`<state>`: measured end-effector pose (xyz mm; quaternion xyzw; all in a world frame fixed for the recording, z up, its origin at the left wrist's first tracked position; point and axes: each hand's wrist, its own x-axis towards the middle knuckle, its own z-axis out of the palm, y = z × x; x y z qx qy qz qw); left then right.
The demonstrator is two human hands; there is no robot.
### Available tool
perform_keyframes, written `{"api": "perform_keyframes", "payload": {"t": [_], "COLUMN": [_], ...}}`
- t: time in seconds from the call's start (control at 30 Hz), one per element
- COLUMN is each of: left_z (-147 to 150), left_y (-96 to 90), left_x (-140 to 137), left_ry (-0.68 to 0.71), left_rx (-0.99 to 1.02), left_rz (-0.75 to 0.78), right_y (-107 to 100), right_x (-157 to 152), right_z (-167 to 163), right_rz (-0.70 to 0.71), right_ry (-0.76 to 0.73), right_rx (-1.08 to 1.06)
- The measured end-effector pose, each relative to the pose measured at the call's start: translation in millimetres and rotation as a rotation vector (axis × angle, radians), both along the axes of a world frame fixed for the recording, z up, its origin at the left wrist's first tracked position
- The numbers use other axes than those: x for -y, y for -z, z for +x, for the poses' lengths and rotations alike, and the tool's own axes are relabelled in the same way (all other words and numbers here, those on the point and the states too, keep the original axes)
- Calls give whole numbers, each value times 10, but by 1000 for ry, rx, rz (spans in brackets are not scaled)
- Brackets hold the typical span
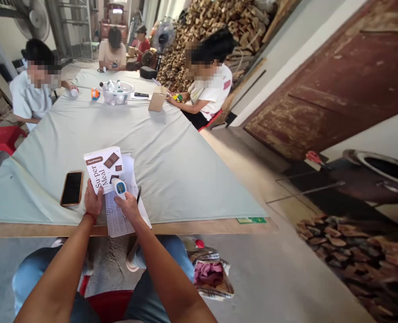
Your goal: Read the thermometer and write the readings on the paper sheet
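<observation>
My left hand [94, 197] grips the lower edge of a white box [101, 163] printed "Su-per Meal" with brown chocolate pieces. In my right hand [128, 204] is a white infrared thermometer [120, 186] with a blue-rimmed display, its head close against the box's lower right side. Beneath both lie printed paper sheets [120, 220], partly covered by the box and my right hand. A dark pen [138, 195] rests on the sheets, just right of my right hand. To the left of my left hand, a black-screened phone [72, 188] lies flat on the cloth.
A pale cloth covers the long table [185, 179]. Farther off stand a clear basin [118, 96] of bottles, an orange object [95, 93] and a cardboard box [157, 99]. Several people sit around the far part. Stacked firewood [192, 40] is behind; a checkered bag [212, 276] is on the floor.
</observation>
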<state>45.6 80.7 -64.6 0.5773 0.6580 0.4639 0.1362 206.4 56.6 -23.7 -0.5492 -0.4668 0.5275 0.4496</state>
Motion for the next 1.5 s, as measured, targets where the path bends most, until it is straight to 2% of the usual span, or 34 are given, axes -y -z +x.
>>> {"api": "perform_keyframes", "payload": {"t": [0.13,0.33,0.43,0.63,0.73,0.9,1.03,1.1,1.17,1.27,1.37,1.5], "left_z": [-17,-21,-12,-14,-29,-52,-46,-36,-25,-14,-8,-2], "left_y": [-127,-310,-346,-347,-326,-235,-184,-180,-181,-178,-157,-107], "left_x": [-36,-103,-140,-147,-152,-170,-150,-128,-103,-71,-52,-43], "left_ry": [27,55,68,57,38,62,55,11,-17,-45,-59,-75], "left_rx": [-34,-46,-31,-33,-34,5,17,13,9,-9,-35,-78], "left_rz": [17,48,60,64,58,3,-14,-49,-85,-127,-138,-128], "right_y": [-175,-238,-263,-227,-135,0,21,19,28,64,84,33], "right_x": [89,245,283,315,238,-63,-233,-251,-249,-277,-369,-464], "right_z": [214,639,757,819,934,1371,1619,1598,1474,1193,1010,1121], "right_rz": [60,68,53,126,116,30,-47,24,184,384,462,564], "right_ry": [34,135,144,119,140,265,235,233,166,-110,-311,-491], "right_rx": [-72,-80,-73,-41,193,912,1112,1154,1163,1124,1143,1206]}}
